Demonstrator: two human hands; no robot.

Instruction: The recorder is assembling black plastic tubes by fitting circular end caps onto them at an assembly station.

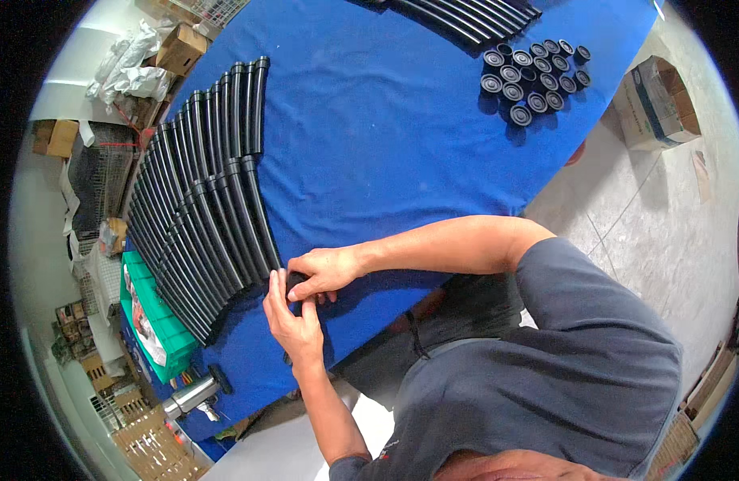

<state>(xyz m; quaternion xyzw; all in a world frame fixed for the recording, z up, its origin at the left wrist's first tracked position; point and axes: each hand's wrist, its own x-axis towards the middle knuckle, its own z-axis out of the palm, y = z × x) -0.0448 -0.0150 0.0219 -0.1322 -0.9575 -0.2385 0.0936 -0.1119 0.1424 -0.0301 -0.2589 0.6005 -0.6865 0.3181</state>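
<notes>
Close to the near edge of the blue-covered table, my two hands meet around a small black part (295, 280), mostly covered by fingers; its exact kind cannot be made out. My right hand (331, 270) comes across from the right, its fingers closed over the top of it. From below, my left hand (295, 327) grips the same part, fingers pointing up along its left side. Just left of my hands lie rows of black tubes (225, 216) with wider collars at their far ends, arranged side by side in two overlapping tiers.
Round black caps (520, 92) are grouped at the far right of the blue cloth (369, 120). More black tubes (473, 20) lie at the far edge. A green bin (170, 321) and a silver cylindrical tool (194, 394) are at the left. An open cardboard box (654, 104) stands on the floor.
</notes>
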